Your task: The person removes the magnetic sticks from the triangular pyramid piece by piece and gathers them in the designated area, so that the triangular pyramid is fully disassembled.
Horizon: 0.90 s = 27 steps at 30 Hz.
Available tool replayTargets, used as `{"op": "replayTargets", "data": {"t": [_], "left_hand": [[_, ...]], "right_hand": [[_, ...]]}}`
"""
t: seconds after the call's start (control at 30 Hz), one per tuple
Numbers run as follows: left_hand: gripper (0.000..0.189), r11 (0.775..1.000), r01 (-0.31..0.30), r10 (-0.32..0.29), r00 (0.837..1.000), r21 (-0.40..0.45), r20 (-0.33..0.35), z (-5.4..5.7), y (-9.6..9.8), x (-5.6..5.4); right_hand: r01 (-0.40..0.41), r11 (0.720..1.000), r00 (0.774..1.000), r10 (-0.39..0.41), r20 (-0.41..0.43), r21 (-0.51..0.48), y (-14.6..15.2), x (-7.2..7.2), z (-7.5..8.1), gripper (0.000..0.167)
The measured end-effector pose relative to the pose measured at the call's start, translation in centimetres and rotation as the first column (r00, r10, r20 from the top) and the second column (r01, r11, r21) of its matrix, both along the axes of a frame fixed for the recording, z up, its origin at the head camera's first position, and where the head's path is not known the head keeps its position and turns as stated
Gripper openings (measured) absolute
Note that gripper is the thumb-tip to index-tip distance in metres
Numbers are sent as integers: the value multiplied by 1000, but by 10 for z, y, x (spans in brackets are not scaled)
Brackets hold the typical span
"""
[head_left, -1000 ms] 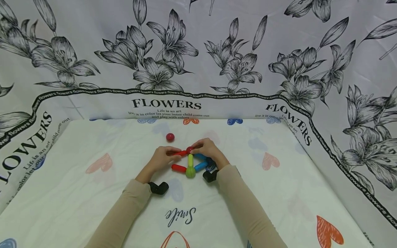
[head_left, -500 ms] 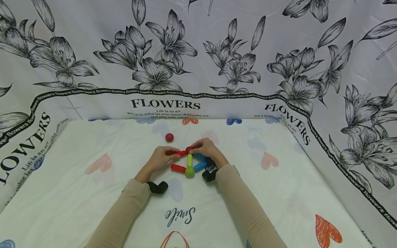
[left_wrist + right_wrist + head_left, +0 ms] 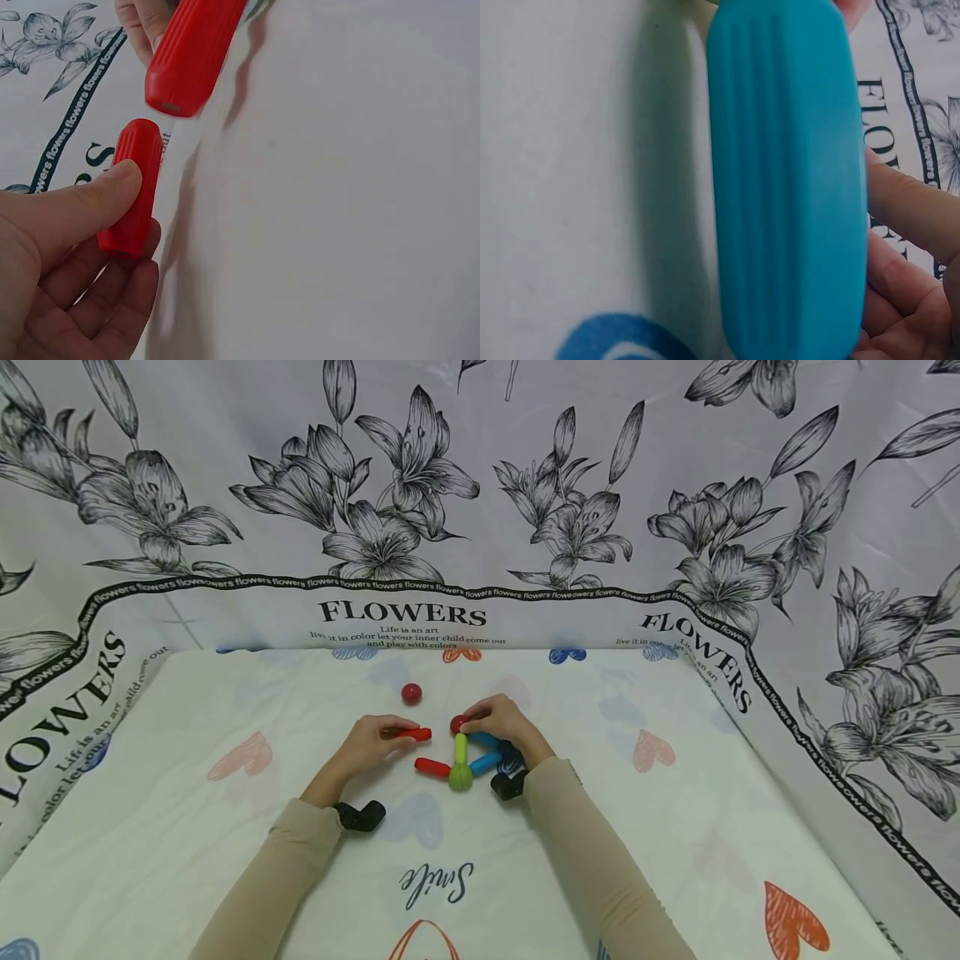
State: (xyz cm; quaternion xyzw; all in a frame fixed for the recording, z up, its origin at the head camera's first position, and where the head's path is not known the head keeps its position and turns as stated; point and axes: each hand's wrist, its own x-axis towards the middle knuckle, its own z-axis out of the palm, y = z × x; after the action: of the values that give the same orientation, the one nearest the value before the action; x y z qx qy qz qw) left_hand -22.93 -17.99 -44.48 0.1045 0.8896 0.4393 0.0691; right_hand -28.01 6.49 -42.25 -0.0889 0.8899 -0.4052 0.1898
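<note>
A toy frame of ribbed rods and balls lies in the middle of the table in the head view. Its lime rod (image 3: 461,749) joins a lime ball (image 3: 461,777) to a red ball (image 3: 457,723). Off the lime ball run a blue rod (image 3: 487,762) and a red rod (image 3: 432,767). Another blue rod (image 3: 482,739) extends from the red ball, partly behind my right hand (image 3: 501,720), which pinches that ball. My left hand (image 3: 365,745) pinches a loose red rod (image 3: 140,146) between thumb and fingers, apart from the frame.
A second red ball (image 3: 411,693) lies beyond the frame, on a white tablecloth (image 3: 315,710) with printed hearts. Black wrist cameras (image 3: 362,816) sit at both cuffs. A flower-printed curtain (image 3: 480,543) stands behind and along the sides.
My left hand has drawn the red rod leftward, away from the pinched red ball; a gap now separates them. My right hand stays at the ball.
</note>
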Motion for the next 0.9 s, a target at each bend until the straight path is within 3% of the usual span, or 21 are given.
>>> {"op": "replayTargets", "data": {"t": [0.3,0.9], "left_hand": [[30,1000,-1,0,998,-25,-61,0,-16,2],[30,992,-78,66,991,-99,-120,5,-50,3]], "right_hand": [[-7,1000,1000,7,-7,7,0,-2,-1,34],[5,1000,1000,-5,-2,13,-1,0,1,33]]}}
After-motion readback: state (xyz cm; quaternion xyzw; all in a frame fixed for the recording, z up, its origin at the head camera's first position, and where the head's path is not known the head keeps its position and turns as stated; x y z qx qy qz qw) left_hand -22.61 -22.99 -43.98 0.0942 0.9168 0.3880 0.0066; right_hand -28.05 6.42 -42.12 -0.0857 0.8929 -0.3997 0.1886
